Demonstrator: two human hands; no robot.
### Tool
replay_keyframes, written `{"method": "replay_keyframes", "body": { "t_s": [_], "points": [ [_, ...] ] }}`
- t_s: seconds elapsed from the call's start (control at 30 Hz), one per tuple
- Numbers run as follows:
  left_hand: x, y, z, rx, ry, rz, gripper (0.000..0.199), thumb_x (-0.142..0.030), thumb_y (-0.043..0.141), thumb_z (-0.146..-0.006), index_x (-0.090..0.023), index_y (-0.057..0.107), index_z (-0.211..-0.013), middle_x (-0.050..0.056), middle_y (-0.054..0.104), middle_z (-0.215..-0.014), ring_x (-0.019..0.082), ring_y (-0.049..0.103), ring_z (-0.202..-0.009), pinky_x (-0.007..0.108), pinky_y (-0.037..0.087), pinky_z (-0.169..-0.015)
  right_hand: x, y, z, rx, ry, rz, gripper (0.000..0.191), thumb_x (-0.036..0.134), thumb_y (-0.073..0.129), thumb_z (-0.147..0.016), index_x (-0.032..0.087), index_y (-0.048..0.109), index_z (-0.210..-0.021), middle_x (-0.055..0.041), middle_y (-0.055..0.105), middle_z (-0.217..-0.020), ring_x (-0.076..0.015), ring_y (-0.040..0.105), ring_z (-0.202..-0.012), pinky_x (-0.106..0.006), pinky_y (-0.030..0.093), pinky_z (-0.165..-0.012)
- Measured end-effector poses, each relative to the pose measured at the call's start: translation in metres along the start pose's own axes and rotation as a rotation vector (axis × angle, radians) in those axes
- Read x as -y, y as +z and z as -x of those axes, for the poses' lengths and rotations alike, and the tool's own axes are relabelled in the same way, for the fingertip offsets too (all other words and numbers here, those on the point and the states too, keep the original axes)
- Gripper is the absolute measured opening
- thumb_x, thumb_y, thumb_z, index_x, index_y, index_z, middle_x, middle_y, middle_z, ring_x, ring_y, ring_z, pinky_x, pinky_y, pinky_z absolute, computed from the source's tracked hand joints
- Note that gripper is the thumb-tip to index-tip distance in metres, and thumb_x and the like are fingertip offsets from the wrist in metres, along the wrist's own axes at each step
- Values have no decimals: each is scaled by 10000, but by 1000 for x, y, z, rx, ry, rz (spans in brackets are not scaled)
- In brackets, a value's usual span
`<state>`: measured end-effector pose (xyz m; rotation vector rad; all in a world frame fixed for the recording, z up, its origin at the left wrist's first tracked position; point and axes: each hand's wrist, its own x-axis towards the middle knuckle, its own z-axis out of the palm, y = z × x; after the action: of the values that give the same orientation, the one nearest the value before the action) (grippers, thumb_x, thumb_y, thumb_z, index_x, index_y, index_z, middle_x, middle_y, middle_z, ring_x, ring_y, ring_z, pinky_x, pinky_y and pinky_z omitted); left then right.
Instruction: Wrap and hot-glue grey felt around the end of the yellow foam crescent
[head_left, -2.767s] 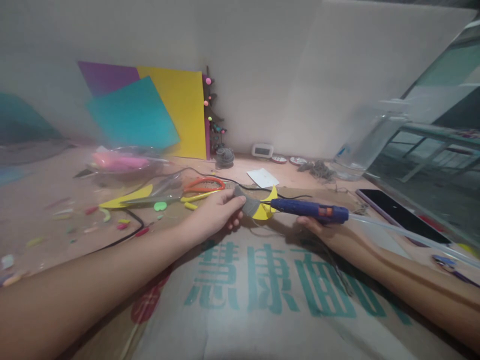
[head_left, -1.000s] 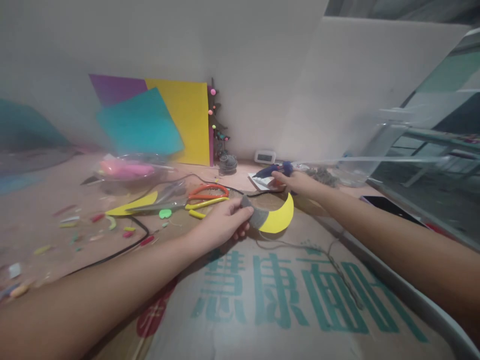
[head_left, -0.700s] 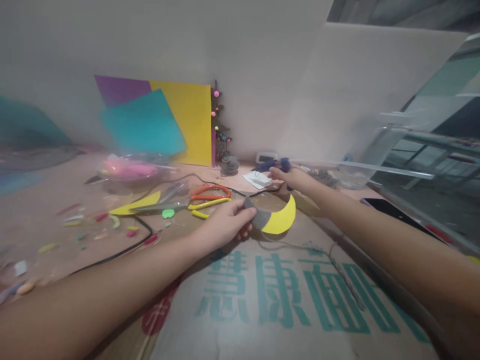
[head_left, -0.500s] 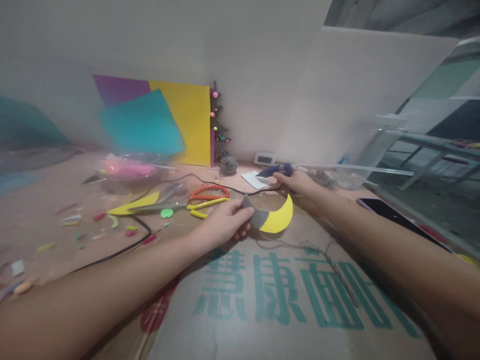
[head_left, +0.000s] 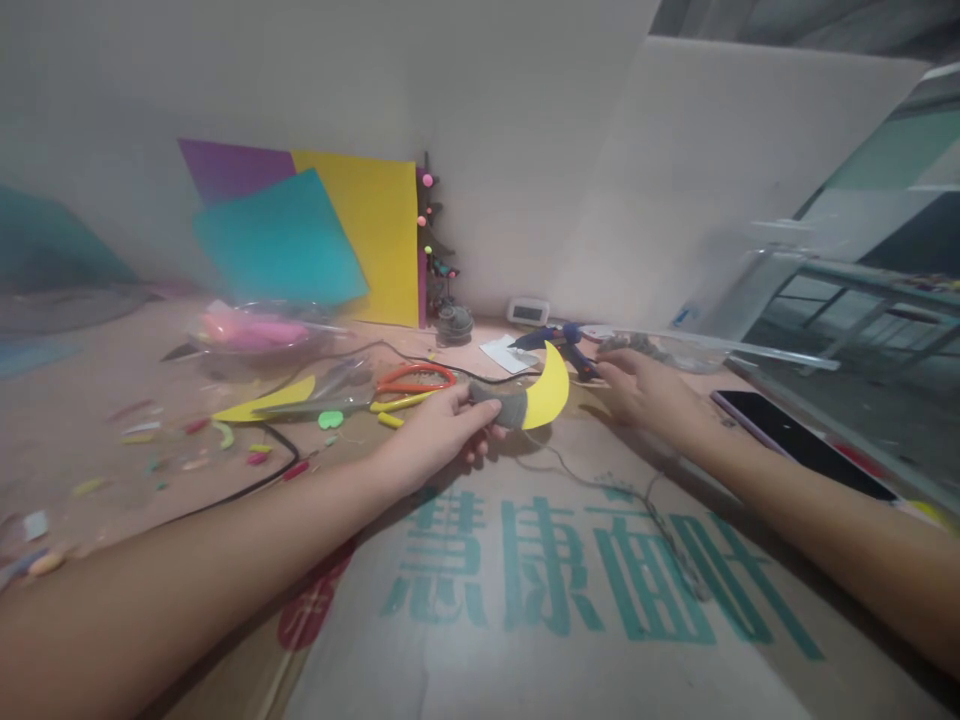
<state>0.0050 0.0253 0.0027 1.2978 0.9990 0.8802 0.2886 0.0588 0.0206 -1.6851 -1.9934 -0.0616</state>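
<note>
My left hand [head_left: 442, 430] pinches a yellow crescent moon cutout [head_left: 549, 390] by its end wrapped in grey yarn [head_left: 510, 408]. A loose strand of yarn [head_left: 645, 498] trails from it across the cardboard. Beyond the moon, a dark blue glue gun [head_left: 566, 338] rests with its nozzle over a small white paper [head_left: 504, 352]. Just right of its handle is my right hand [head_left: 645, 390], off the gun, with fingers apart and nothing in them. Orange and yellow handled scissors [head_left: 416, 385] lie left of my left hand, their blades over a yellow paper scrap [head_left: 270, 402].
Purple, teal [head_left: 277, 240] and yellow foam sheets lean on the wall. A phone [head_left: 802, 440] lies at the right edge, a small white clock [head_left: 528, 311] at the back. A black cord [head_left: 289, 450] and several scraps spread left. Cardboard with green characters [head_left: 547, 560] covers the front.
My right hand has let go of the glue gun, which now rests on the table, and moved right. My left hand has tilted the moon so its yellow tip points higher.
</note>
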Motion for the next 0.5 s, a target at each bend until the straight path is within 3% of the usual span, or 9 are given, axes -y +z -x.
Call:
{"method": "replay_keyframes", "body": {
  "t_s": [0.13,0.23,0.33,0.5],
  "points": [
    [-5,1,3,-17,-10,1,80,-200,528,-912,-152,522,-849,9,673,-712,53,530,-432,159,441,-400,32,-13,29,68,-112,-77,343,425,419,-947,206,684,-952,-94,711,-982,-257,649,-927,-362,472,-808],
    [-6,2,5,-8,-12,33,33,-174,519,-904,-153,531,-880,18,680,-714,69,537,-438,182,462,-415,61,-13,47,199,-172,-289,310,406,557,-881,208,648,-1101,-70,709,-1019,-233,653,-948,-358,483,-851],
    [-6,3,5,-2,-8,59,38,-159,524,-895,-153,524,-933,28,687,-721,86,554,-448,192,462,-413,76,-6,54,321,-199,-339,373,422,631,-842,213,620,-1152,-51,707,-993,-221,657,-912,-364,487,-845],
    [-9,4,5,-9,-23,54,66,-122,490,-901,-157,498,-956,28,692,-723,86,568,-461,182,453,-421,65,1,41,196,-267,-141,209,372,573,-898,205,658,-991,-72,708,-997,-225,640,-903,-365,481,-802]
  ]
}}
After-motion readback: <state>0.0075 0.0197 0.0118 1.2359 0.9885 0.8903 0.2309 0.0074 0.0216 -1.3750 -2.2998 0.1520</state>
